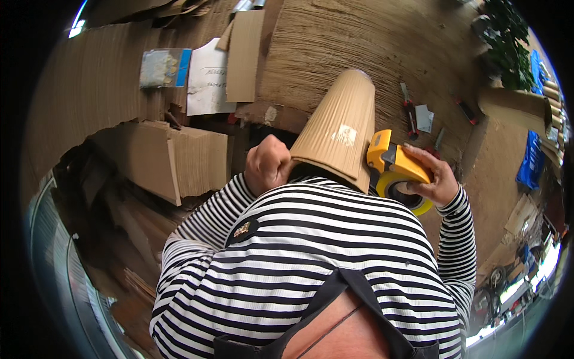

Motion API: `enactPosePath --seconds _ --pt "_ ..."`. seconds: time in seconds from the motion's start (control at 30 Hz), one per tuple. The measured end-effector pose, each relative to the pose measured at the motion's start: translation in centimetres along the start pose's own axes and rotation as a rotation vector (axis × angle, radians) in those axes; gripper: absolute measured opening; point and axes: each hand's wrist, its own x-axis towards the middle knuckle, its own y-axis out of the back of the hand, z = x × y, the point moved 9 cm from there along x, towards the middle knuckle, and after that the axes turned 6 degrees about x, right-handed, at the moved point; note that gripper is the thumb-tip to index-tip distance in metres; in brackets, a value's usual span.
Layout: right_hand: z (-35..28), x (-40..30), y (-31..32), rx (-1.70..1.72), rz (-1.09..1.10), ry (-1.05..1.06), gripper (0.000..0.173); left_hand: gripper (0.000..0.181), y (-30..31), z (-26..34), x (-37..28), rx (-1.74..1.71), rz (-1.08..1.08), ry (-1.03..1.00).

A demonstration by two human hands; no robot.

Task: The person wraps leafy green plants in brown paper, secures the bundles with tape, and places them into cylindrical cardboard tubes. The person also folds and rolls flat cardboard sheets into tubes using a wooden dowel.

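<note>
A rolled corrugated cardboard tube [336, 112] lies before me, its near end against my striped shirt and its far end over the wooden table. A patch of clear tape [346, 134] sits on its upper side. My left hand [269, 164] is curled at the tube's near left rim and grips it there; the fingertips are hidden. In my right hand [437, 175] is a yellow tape dispenser [406, 164], its head close beside the tube's right side. A roll of tape [382, 186] with a yellow edge is mounted in it.
On the wooden table [323, 40] lie a red-and-black utility knife [409, 116], a white card [423, 118] and another red-and-black tool [466, 112]. Stacked cardboard sheets [199, 159] stand at left, near a plastic bag [163, 68] and white paper bearing writing [207, 80]. Green leaves [509, 45] show far right.
</note>
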Motion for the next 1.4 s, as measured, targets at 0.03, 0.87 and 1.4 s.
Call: enactPosePath --seconds 0.03,0.87,1.4 --pt "-0.2 0.9 0.1 0.003 -0.012 0.058 0.074 0.027 0.8 -0.5 0.3 -0.025 0.085 0.097" --pt "-4.3 4.5 0.6 -0.11 -0.1 0.128 0.069 0.032 -5.4 4.3 9.5 0.576 -0.722 -0.365" --pt "-6.3 9.2 -3.7 -1.21 -0.541 -0.313 0.066 0.042 -5.4 4.6 7.4 0.59 -0.618 -0.261"
